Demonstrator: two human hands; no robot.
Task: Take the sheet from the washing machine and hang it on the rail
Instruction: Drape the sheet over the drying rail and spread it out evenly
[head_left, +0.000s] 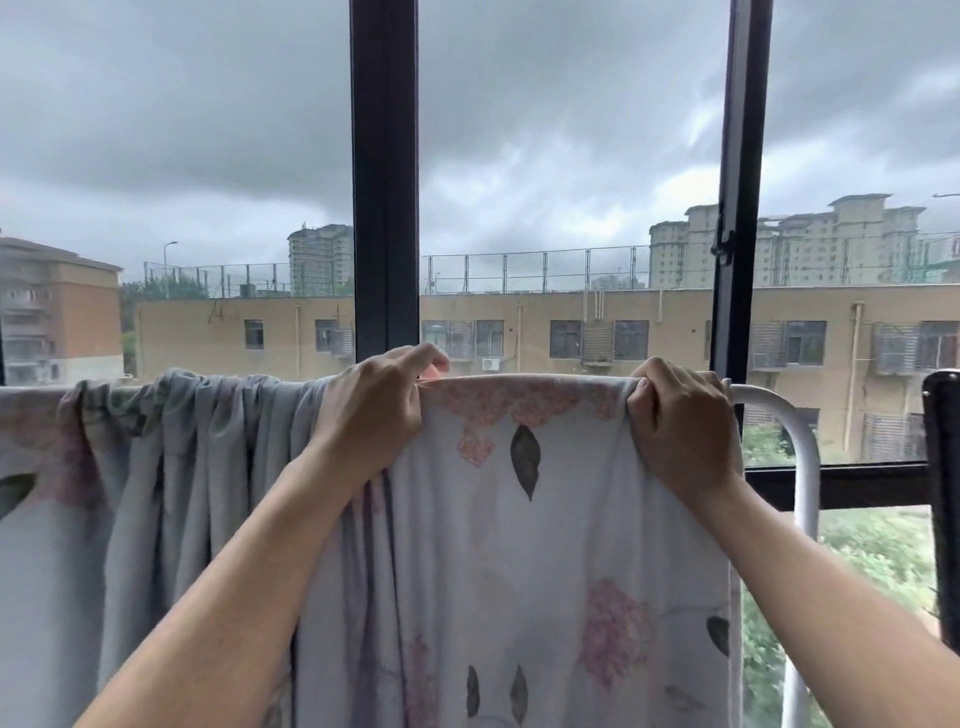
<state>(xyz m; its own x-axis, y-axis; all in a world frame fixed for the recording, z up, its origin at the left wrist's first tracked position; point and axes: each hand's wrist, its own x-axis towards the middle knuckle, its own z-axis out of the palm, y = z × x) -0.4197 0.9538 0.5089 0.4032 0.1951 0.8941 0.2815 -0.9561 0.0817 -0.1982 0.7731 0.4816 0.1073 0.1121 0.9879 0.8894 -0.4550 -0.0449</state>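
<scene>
A pale grey sheet (524, 551) printed with pink flowers and dark leaves hangs over a white rail (789, 431), whose bare end curves down at the right. Left of centre the sheet is bunched in folds; between my hands it lies flat. My left hand (374, 415) grips the sheet's top edge on the rail, fingers curled over it. My right hand (680, 421) pinches the sheet's right top corner at the rail, thumb in front. The washing machine is out of view.
Behind the rail is a large window with dark frames (385, 176) and a handle (723, 243) on the right frame. A dark post (943, 467) stands at the far right edge. Buildings and trees lie outside.
</scene>
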